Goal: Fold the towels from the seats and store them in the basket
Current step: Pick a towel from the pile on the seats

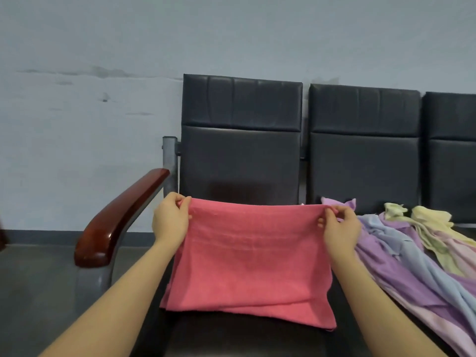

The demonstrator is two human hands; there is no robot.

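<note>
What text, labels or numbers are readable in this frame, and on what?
None. No print shows on the pink terry towel gripped by the left hand and right hand, the pastel towel pile, the black padded seats, the red-brown wooden armrest or the grey wall.

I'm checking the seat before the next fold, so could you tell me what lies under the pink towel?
The pink towel lies on the black seat, whose front shows bare. Anything under the cloth is hidden.

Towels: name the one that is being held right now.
The pink towel, on the seat by the wooden armrest. The left hand and right hand pinch its top corners; the purple, blue and yellow towels lie untouched.
</note>
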